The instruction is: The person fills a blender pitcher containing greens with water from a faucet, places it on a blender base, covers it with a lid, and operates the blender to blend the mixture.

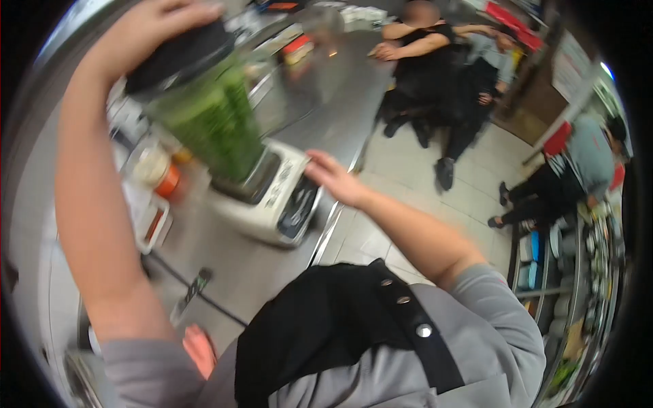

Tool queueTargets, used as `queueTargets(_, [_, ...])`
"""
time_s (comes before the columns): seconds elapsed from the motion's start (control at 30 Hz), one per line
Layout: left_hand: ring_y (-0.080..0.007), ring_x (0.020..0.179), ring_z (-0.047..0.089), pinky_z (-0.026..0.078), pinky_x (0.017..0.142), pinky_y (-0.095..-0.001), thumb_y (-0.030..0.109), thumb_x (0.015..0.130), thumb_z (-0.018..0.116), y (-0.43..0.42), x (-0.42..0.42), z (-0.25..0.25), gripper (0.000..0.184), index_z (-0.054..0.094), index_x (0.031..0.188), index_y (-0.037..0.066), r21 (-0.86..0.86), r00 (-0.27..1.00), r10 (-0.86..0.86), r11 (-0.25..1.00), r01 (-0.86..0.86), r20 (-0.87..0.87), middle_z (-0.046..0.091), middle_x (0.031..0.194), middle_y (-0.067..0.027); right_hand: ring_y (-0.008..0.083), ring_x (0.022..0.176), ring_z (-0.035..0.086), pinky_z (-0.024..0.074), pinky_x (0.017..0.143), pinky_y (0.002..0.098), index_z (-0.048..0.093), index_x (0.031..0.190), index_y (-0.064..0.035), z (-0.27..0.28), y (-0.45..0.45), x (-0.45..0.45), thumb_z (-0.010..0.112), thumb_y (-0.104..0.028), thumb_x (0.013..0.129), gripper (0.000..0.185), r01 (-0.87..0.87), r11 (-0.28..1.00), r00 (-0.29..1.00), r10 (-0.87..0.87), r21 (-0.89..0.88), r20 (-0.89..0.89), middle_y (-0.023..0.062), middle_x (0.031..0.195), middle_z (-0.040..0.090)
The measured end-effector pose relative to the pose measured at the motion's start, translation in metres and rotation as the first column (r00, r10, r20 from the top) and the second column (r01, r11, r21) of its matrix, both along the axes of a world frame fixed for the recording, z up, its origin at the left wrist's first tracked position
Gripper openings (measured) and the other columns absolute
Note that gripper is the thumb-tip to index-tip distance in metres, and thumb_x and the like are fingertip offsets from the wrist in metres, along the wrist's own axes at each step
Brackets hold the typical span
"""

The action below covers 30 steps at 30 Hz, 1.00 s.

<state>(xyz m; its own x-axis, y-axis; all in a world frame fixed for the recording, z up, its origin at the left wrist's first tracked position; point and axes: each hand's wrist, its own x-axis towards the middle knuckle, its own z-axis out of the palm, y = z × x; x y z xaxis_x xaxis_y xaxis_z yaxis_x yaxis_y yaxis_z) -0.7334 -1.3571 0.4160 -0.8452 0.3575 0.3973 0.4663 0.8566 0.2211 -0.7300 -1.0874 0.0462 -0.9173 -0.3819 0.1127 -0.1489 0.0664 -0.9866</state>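
A blender jar (211,115) full of green leafy contents stands on a white blender base (265,197) with a dark control panel. Over the black blender lid (183,58), my left hand (160,30) holds on from above, its fingers reaching across the top. My right hand (333,177) is at the side of the base by the panel, fingers stretched out and touching it. Which control they touch, if any, I cannot make out. The whole view is tilted, and the jar is somewhat blurred.
Beside the blender are an orange-and-white container (156,173), a white tray (158,224) and a dark cord (197,289) on the steel counter (340,88). Several people stand across the tiled floor (408,183). A stocked shelf (544,292) is at the right.
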Motion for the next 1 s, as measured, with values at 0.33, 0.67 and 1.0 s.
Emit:
queueTargets(0.33, [-0.0148,0.089,0.06,0.046,0.083,-0.0267,0.046,0.085,0.068,0.014,0.015,0.001,0.057,0.062,0.117,-0.002,0.115,1.0,0.018,0.993,-0.016,-0.013,0.065,0.099,-0.0085,0.0384,0.129,0.047,0.0376,0.11,0.0421,0.042,0.143,-0.0084,0.005,-0.019,0.014,0.048,-0.035,0.099,0.052,0.205,0.959,0.925,-0.125,0.195,-0.36,0.0224,0.138,0.05])
queueTargets(0.67, [-0.0089,0.085,0.05,0.04,0.079,-0.0226,0.03,0.095,0.061,0.001,-0.021,0.006,0.028,0.058,0.101,0.002,0.167,0.981,-0.155,0.977,0.134,0.116,0.055,0.09,-0.0004,0.0392,0.123,0.051,0.0395,0.106,0.044,0.044,0.14,-0.0115,0.008,-0.016,0.021,0.043,-0.033,0.102,0.044,0.227,0.959,0.931,-0.163,0.172,-0.326,0.0218,0.13,0.054])
queueTargets(1.0, [-0.0082,0.082,0.047,0.038,0.076,-0.0221,0.03,0.095,0.061,0.0,-0.015,0.005,0.027,0.056,0.093,0.004,0.127,0.988,-0.132,0.984,0.121,0.082,0.052,0.085,0.001,0.0371,0.131,0.045,0.0349,0.112,0.0416,0.041,0.142,-0.0037,-0.004,-0.019,0.013,0.044,-0.018,0.099,0.046,0.201,0.971,0.924,-0.143,0.131,-0.354,0.0217,0.137,0.05])
